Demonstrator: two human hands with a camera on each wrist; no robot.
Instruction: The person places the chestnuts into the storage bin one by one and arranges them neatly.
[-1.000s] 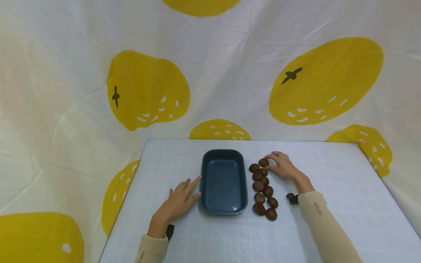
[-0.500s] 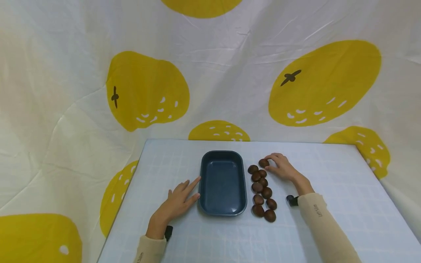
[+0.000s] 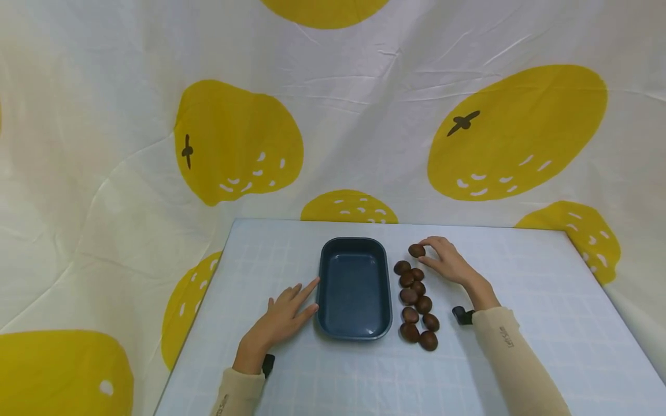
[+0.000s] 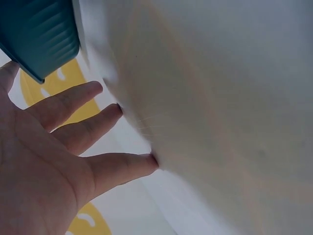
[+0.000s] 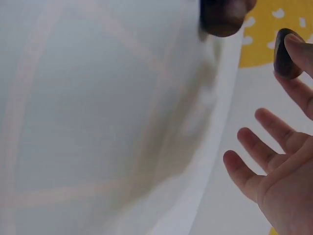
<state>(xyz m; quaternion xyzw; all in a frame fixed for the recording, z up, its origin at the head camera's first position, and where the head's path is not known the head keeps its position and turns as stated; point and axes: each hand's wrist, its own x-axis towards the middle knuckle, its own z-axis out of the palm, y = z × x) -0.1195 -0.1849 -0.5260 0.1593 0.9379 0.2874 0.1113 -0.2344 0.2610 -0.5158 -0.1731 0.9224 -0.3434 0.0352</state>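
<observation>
My right hand (image 3: 448,261) pinches a glossy brown chestnut (image 3: 416,250) between thumb and fingertip, at the far end of the chestnut group. In the right wrist view this chestnut (image 5: 283,58) shows up off the table, while the other fingers spread loosely away from it. Several more chestnuts (image 3: 409,296) lie in two uneven columns just right of a dark blue rectangular tray (image 3: 389,300). My left hand (image 3: 281,320) lies with spread fingers at the tray's left side, index fingertip right at the rim. The left wrist view shows its other fingertips meeting the tabletop.
The pale checked tabletop (image 3: 531,289) reaches back to a white curtain (image 3: 364,115) printed with yellow fruit. A small black wrist camera (image 3: 462,315) juts out beside the right sleeve (image 3: 512,358).
My right hand has drawn the pinched chestnut slightly up and away from the others, so a gap now separates them. The left hand and tray hold their places.
</observation>
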